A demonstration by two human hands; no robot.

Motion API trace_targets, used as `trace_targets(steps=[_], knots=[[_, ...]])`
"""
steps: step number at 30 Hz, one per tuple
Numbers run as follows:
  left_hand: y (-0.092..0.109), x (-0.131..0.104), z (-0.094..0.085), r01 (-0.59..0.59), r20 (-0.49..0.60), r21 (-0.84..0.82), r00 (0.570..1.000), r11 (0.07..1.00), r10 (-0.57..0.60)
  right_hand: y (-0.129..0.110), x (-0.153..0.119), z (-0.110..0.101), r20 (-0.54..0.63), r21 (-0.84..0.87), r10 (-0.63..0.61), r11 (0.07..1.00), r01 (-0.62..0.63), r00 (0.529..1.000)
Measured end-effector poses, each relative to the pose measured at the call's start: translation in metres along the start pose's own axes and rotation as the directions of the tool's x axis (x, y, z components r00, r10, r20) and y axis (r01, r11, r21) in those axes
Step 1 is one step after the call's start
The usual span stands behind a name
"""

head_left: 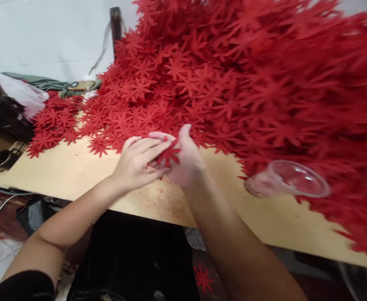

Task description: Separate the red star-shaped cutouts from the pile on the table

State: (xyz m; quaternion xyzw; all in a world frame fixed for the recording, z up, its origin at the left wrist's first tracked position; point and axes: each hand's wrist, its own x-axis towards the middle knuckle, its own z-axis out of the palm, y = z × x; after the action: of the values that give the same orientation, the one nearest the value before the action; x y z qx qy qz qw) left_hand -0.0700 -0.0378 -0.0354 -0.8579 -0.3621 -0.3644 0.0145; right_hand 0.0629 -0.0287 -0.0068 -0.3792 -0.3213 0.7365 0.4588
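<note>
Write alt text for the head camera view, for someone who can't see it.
Two bare hands, the left hand and right hand, hold a red star-shaped cutout between them over a tan table. A huge pile of red cutouts covers the table behind, with a clear plastic cup lying at the right.

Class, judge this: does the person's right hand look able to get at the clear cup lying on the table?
Probably yes. The right hand holds a red flower piece, but bare table lies between it and the clear cup.
</note>
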Motion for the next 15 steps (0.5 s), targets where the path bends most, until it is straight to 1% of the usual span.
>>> trace_targets(steps=[3,5,7,8,9,10,11,12,13,14,15], knots=[[0.0,0.001,0.0,0.014,-0.044,-0.02,0.999,1.0,-0.015,0.002,0.008,0.0,0.002,0.0,-0.068,0.998,0.068,0.998],[0.0,0.002,-0.003,0.039,-0.08,-0.019,0.996,0.999,-0.041,0.0,0.01,-0.003,-0.006,-0.009,-0.08,0.997,0.08,0.997],[-0.002,0.003,-0.008,0.09,-0.15,-0.007,0.985,0.996,-0.09,-0.001,0.01,-0.006,-0.043,-0.017,-0.084,0.996,0.084,0.995],[-0.004,0.004,-0.01,0.124,-0.185,-0.024,0.975,0.992,-0.126,-0.002,0.01,-0.008,-0.072,-0.02,-0.086,0.996,0.085,0.994],[-0.006,0.006,-0.012,0.162,-0.204,-0.077,0.963,0.984,-0.175,-0.002,0.011,-0.009,-0.102,-0.021,-0.09,0.996,0.088,0.991],[-0.008,0.008,-0.012,0.205,-0.2,-0.17,0.951,0.964,-0.238,-0.003,0.011,-0.009,-0.127,-0.018,-0.096,0.995,0.094,0.987],[-0.011,0.009,-0.012,0.256,-0.165,-0.294,0.936,0.921,-0.313,-0.003,0.012,-0.009,-0.143,-0.013,-0.106,0.994,0.105,0.984],[-0.012,0.012,-0.01,0.317,-0.101,-0.43,0.914,0.845,-0.394,-0.003,0.013,-0.008,-0.151,-0.008,-0.12,0.993,0.12,0.981],[-0.013,0.014,-0.008,0.392,-0.012,-0.559,0.878,0.731,-0.479,-0.002,0.013,-0.006,-0.149,-0.006,-0.136,0.991,0.136,0.979],[-0.013,0.016,-0.005,0.464,0.088,-0.668,0.825,0.581,-0.558,-0.002,0.015,-0.004,-0.141,-0.005,-0.154,0.988,0.155,0.978],[-0.012,0.019,-0.001,0.519,0.189,-0.751,0.761,0.408,-0.62,-0.001,0.016,-0.002,-0.129,-0.006,-0.169,0.985,0.17,0.977]])
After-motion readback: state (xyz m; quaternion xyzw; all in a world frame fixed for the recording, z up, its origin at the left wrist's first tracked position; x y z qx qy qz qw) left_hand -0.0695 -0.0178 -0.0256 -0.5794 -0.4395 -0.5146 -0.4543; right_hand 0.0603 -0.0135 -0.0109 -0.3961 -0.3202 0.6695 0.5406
